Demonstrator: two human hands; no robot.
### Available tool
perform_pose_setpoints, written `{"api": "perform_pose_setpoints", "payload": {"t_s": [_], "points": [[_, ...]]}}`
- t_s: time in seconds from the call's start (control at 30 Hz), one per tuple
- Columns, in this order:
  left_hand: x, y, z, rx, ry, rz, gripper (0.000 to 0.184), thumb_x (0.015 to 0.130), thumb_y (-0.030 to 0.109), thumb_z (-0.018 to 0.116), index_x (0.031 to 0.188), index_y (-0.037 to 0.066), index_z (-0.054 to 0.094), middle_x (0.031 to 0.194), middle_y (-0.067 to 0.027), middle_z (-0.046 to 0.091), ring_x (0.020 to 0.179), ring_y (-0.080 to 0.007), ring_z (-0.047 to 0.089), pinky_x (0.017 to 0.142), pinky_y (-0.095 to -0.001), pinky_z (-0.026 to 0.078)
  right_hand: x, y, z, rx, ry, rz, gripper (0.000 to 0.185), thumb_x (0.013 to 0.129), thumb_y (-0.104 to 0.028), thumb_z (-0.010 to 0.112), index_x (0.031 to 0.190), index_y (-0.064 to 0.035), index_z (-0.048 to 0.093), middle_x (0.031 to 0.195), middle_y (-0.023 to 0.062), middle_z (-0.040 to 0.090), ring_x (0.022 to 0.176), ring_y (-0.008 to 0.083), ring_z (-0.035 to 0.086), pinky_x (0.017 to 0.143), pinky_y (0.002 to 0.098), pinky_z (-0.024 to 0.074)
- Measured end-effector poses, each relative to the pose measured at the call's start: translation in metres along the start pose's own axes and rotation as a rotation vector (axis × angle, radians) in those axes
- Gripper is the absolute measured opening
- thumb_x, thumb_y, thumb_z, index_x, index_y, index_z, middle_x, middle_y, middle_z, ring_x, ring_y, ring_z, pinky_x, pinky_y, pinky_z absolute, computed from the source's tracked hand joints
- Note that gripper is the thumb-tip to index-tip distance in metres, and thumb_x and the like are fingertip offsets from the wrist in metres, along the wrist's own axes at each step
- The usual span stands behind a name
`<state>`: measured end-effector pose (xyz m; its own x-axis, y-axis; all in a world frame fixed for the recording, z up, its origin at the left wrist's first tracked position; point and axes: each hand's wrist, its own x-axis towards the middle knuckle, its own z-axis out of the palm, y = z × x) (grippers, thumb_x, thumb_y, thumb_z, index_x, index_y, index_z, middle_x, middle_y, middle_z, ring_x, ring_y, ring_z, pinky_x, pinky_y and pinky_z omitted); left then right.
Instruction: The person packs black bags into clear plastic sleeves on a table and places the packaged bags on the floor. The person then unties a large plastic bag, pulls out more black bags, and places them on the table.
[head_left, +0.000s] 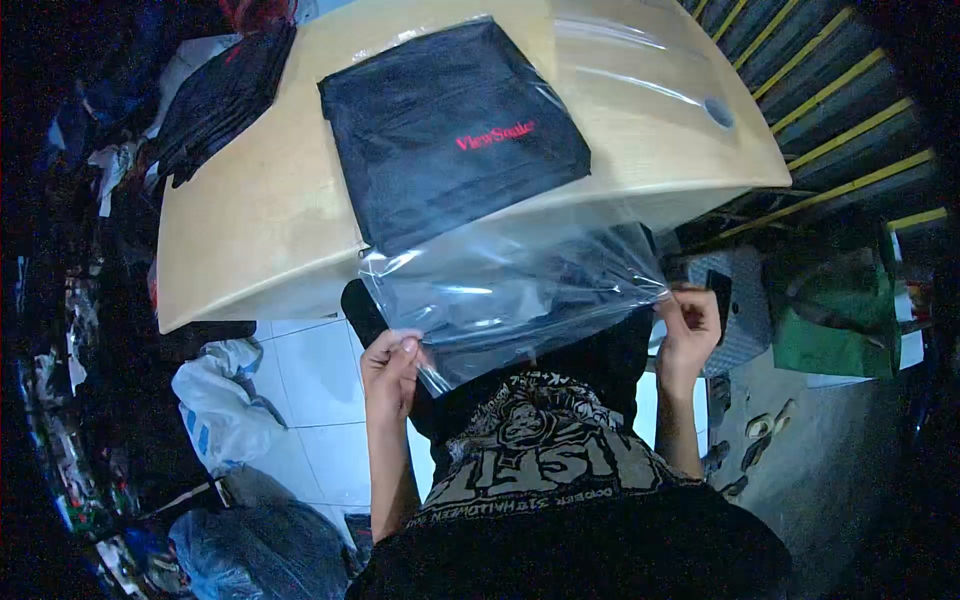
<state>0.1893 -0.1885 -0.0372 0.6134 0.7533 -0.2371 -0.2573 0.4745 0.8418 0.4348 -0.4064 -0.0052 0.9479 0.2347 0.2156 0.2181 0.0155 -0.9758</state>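
Between my hands stretches a clear plastic bag [480,290], hanging over the table's near edge toward my lap. My left hand [393,365] pinches its near left corner, fingers closed. At the right corner my right hand [688,322] grips the plastic between thumb and fingers. A flat black fabric pouch [440,130] with red lettering lies on the table just beyond. Shiny plastic shows along the pouch's far edge, and the clear bag meets its near edge; I cannot tell for sure whether the pouch is inside it.
The pale wooden table [250,215] curves in front of me. More clear plastic [630,40] lies at its far right, a black pouch [230,95] at its left. A green bag [835,310] stands to the right. White [225,400] and dark plastic bags [255,540] sit on the floor at left.
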Motion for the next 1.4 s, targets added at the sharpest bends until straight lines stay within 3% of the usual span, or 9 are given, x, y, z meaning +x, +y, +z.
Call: {"api": "perform_pose_setpoints", "payload": {"t_s": [0.1, 0.33, 0.47, 0.53, 0.7, 0.8, 1.03, 1.13, 1.4], "points": [[0.001, 0.001, -0.005, -0.027, -0.016, -0.005, 0.015, 0.085, 0.008, 0.061, 0.093, -0.005, 0.062, 0.067, -0.0080, 0.059, 0.057, -0.0144, 0.056, 0.057, -0.0273, 0.046, -0.006, -0.003, 0.008, 0.122, -0.054, 0.009, 0.013, 0.082, 0.006, 0.058, 0.089, -0.0023, 0.050, 0.084, 0.0041, 0.056, 0.074, 0.0084, 0.051, 0.069, 0.0206, 0.0416], [-0.002, -0.001, -0.006, 0.108, -0.061, 0.017, 0.016, 0.086, 0.009, 0.060, 0.094, -0.005, 0.062, 0.070, -0.0092, 0.061, 0.058, -0.0159, 0.057, 0.058, -0.0288, 0.047, 0.005, -0.012, 0.016, -0.467, 0.026, -0.234, 0.011, 0.082, 0.000, 0.063, 0.093, 0.0007, 0.063, 0.085, 0.0029, 0.060, 0.076, 0.0081, 0.052, 0.068, 0.0214, 0.0426], [0.000, -0.007, -0.006, 0.061, -0.053, 0.060, 0.016, 0.086, 0.008, 0.059, 0.094, -0.005, 0.062, 0.074, -0.0095, 0.062, 0.058, -0.0164, 0.057, 0.058, -0.0296, 0.048, -0.001, -0.013, 0.009, -0.205, 0.083, 0.086, 0.014, 0.084, -0.004, 0.065, 0.096, 0.0027, 0.066, 0.083, 0.0063, 0.065, 0.068, 0.0089, 0.056, 0.065, 0.0215, 0.0455], [-0.001, -0.009, -0.008, 0.032, -0.035, 0.049, 0.015, 0.086, 0.007, 0.060, 0.093, -0.005, 0.062, 0.076, -0.0090, 0.062, 0.060, -0.0154, 0.057, 0.057, -0.0294, 0.049, -0.002, -0.009, 0.004, -0.019, 0.046, 0.101, 0.014, 0.085, -0.004, 0.063, 0.097, 0.0042, 0.066, 0.084, 0.0080, 0.066, 0.067, 0.0101, 0.059, 0.063, 0.0230, 0.0508], [0.002, -0.009, -0.016, -0.015, 0.054, 0.035, 0.014, 0.085, 0.007, 0.061, 0.092, -0.005, 0.062, 0.070, -0.0094, 0.061, 0.058, -0.0145, 0.057, 0.056, -0.0292, 0.049, -0.011, -0.028, -0.011, -0.338, -0.174, 0.034, 0.020, 0.086, -0.004, 0.061, 0.105, 0.0022, 0.066, 0.094, 0.0127, 0.069, 0.075, 0.0136, 0.065, 0.068, 0.0260, 0.0526], [0.004, -0.006, -0.020, 0.050, -0.020, 0.053, 0.015, 0.085, 0.008, 0.061, 0.091, -0.006, 0.061, 0.069, -0.0101, 0.061, 0.057, -0.0156, 0.057, 0.057, -0.0291, 0.049, -0.014, -0.013, -0.013, -0.490, -0.094, -0.223, 0.013, 0.082, -0.002, 0.065, 0.094, 0.0025, 0.067, 0.094, 0.0124, 0.068, 0.078, 0.0129, 0.063, 0.069, 0.0234, 0.0494], [-0.001, -0.004, -0.008, 0.071, -0.072, 0.078, 0.016, 0.086, 0.009, 0.060, 0.093, -0.005, 0.062, 0.075, -0.0092, 0.062, 0.056, -0.0159, 0.057, 0.055, -0.0274, 0.046, -0.009, -0.033, 0.005, -0.417, 0.058, -0.006, 0.010, 0.080, -0.003, 0.066, 0.081, 0.0010, 0.058, 0.077, 0.0042, 0.059, 0.072, 0.0100, 0.053, 0.069, 0.0252, 0.0440], [-0.002, -0.005, -0.005, 0.068, -0.034, 0.063, 0.015, 0.086, 0.008, 0.060, 0.093, -0.005, 0.062, 0.074, -0.0091, 0.062, 0.056, -0.0156, 0.057, 0.055, -0.0270, 0.046, -0.002, -0.029, -0.002, -0.593, 0.004, -0.200, 0.011, 0.081, -0.005, 0.065, 0.079, 0.0007, 0.056, 0.077, 0.0033, 0.057, 0.073, 0.0094, 0.051, 0.069, 0.0241, 0.0422], [-0.003, 0.006, 0.003, 0.035, -0.100, 0.082, 0.015, 0.086, 0.007, 0.060, 0.093, -0.006, 0.062, 0.074, -0.0109, 0.063, 0.058, -0.0169, 0.059, 0.057, -0.0290, 0.048, 0.014, -0.035, 0.023, -0.471, 0.103, -0.222, 0.018, 0.081, -0.003, 0.061, 0.070, 0.0005, 0.047, 0.067, 0.0023, 0.047, 0.063, 0.0112, 0.041, 0.060, 0.0254, 0.0374]]}}
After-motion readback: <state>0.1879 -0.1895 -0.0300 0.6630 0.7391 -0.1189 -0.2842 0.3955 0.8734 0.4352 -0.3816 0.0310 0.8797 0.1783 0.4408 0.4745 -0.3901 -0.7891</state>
